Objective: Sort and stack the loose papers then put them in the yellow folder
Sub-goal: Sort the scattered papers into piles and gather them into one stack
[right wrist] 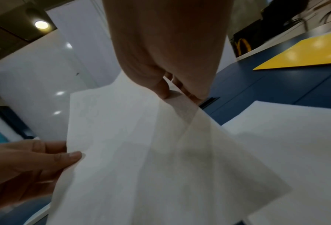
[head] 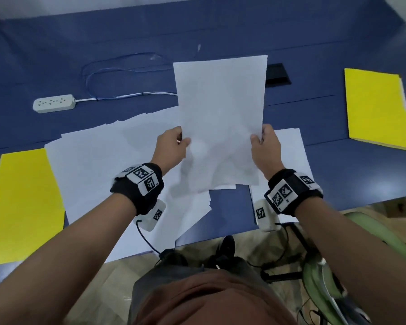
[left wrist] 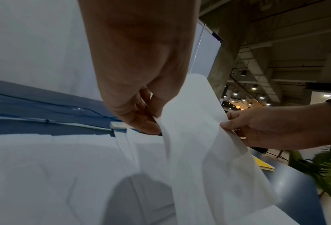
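Observation:
Both hands hold a small stack of white papers [head: 220, 118] up above the blue table. My left hand [head: 174, 144] pinches its left edge, thumb on top. My right hand [head: 264, 141] pinches the right edge. The wrist views show the same pinch: left hand [left wrist: 147, 120] on the held papers [left wrist: 195, 137], right hand [right wrist: 180, 92] on the held papers [right wrist: 132, 137]. More loose white papers [head: 99, 160] lie spread on the table beneath, with another sheet [head: 293, 151] at the right. A closed yellow folder [head: 377, 109] lies at the far right; another yellow folder [head: 21, 205] lies at the near left.
A white power strip [head: 53, 103] with its cable [head: 117, 71] lies at the back left. A black cable slot [head: 278, 75] sits in the blue table [head: 314, 43] behind the held papers. A green chair [head: 326, 266] stands by the table's near right edge.

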Demonstrator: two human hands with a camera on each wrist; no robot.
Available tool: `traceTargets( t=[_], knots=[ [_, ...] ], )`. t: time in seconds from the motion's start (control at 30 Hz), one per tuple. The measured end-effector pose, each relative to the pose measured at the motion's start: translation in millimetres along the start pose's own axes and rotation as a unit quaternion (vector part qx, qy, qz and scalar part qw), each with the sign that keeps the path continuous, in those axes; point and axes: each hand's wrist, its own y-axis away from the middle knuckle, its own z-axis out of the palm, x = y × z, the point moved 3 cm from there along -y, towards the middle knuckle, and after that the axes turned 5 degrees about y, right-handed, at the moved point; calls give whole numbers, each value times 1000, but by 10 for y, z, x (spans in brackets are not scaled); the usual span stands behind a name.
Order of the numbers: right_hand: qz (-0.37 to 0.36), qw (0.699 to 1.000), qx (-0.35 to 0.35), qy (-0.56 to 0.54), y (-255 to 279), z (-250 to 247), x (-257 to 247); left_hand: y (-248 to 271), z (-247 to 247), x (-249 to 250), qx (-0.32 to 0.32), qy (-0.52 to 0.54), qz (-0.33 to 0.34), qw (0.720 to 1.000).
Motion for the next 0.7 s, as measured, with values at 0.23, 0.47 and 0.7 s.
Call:
traceTargets(
  t=[0.23,0.47,0.7],
  knots=[
    [106,994,-12,37,-69,-585,735,-22,979,127,-79,20,-72,994],
    [178,981,-41,69,-106,-917,1446,3,1843,73,-131,20,-139,981],
    [197,972,-80,96,-180,-995,1763,-3,2254,57,-162,20,-186,969]
  ],
)
